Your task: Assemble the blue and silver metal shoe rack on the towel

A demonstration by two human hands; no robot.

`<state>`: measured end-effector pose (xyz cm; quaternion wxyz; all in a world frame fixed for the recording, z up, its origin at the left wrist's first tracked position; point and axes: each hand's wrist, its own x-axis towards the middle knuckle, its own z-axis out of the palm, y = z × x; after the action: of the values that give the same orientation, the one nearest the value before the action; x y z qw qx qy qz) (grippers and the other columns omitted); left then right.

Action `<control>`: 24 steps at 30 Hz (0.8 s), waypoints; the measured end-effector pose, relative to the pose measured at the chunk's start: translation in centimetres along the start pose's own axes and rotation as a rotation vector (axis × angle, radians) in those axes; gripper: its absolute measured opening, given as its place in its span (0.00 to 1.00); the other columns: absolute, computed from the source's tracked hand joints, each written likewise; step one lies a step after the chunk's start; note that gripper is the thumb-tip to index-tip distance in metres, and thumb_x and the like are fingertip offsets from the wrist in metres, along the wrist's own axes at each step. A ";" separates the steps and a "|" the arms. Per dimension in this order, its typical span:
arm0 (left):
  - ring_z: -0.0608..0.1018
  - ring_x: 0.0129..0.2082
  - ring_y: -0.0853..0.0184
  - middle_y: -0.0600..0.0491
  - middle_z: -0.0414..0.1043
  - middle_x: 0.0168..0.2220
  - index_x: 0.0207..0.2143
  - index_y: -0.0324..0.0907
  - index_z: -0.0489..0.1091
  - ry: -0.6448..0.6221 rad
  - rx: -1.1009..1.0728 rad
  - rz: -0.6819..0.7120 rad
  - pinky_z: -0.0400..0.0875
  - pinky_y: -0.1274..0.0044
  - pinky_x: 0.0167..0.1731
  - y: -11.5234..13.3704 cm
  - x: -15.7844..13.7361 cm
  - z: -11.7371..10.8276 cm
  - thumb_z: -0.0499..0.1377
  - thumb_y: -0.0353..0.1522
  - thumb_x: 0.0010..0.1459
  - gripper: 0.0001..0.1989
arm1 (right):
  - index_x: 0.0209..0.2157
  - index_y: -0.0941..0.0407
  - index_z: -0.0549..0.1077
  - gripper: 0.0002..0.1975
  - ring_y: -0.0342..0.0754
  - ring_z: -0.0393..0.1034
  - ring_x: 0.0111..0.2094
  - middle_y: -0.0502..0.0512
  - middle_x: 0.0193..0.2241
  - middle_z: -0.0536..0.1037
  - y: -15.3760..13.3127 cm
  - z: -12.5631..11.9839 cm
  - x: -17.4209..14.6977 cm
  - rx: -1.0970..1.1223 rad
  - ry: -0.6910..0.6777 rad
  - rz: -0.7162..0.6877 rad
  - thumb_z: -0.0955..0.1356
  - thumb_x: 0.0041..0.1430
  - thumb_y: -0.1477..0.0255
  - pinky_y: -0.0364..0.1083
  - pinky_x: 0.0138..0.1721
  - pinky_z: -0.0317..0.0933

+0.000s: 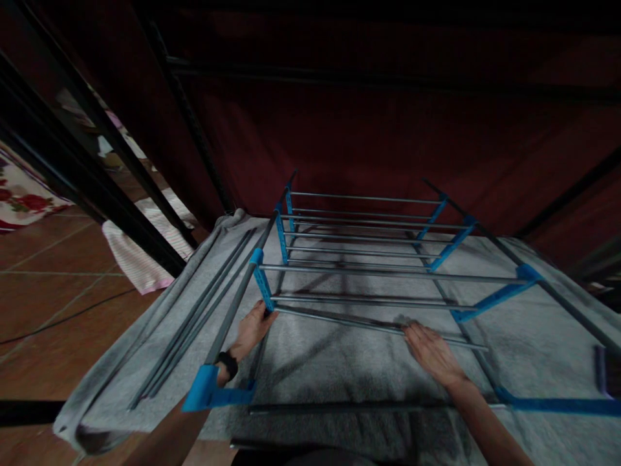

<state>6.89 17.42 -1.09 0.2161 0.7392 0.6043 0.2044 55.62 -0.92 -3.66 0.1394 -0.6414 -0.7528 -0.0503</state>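
A rack of grey metal tubes and blue plastic brackets lies on its side on a grey cloth. My left hand point(253, 331), a dark band on its wrist, reaches under a side pole and closes around the lower end of a blue bracket point(262, 279). One end of a loose-angled metal tube point(339, 318) meets the bracket there. Farther along, my right hand point(431, 349) grips this tube, whose free end lies short of the right-hand bracket point(495, 303). Nearer me, another blue bracket point(201, 388) sits on the left pole.
Several loose tubes point(194, 323) lie on the grey cloth point(334, 375) at left. A dark tube point(349, 407) crosses the near side. Black metal frame bars point(92, 175) and a dark red curtain point(369, 136) stand behind. A striped cloth point(140, 249) lies on the tiled floor.
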 end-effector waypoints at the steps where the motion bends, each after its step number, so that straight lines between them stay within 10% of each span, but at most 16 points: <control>1: 0.77 0.43 0.61 0.50 0.74 0.45 0.41 0.46 0.68 0.002 -0.001 -0.003 0.70 0.71 0.44 0.0 0.0 0.0 0.54 0.42 0.61 0.12 | 0.45 0.52 0.77 0.18 0.54 0.74 0.44 0.59 0.43 0.80 0.3 -0.1 -0.2 -0.002 -0.018 0.015 0.58 0.70 0.63 0.53 0.46 0.66; 6: 0.77 0.40 0.61 0.52 0.73 0.40 0.38 0.46 0.68 0.020 -0.004 -0.032 0.70 0.72 0.41 0.1 0.0 0.1 0.55 0.42 0.60 0.10 | 0.43 0.50 0.77 0.19 0.51 0.75 0.32 0.55 0.39 0.81 1.8 -1.7 -1.4 -0.034 -0.048 0.081 0.58 0.70 0.57 0.49 0.31 0.64; 24: 0.73 0.29 0.63 0.55 0.67 0.26 0.29 0.45 0.66 -0.018 -0.195 0.023 0.69 0.71 0.32 0.3 0.4 -1.0 0.57 0.40 0.54 0.09 | 0.43 0.49 0.80 0.19 0.50 0.76 0.33 0.58 0.38 0.81 -0.9 -8.2 -2.6 -0.053 0.217 -0.003 0.60 0.69 0.57 0.48 0.35 0.67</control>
<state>6.63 17.82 -0.09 0.2901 0.7235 0.5709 0.2579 56.29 -5.68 3.57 0.2032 -0.6345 -0.7325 -0.1396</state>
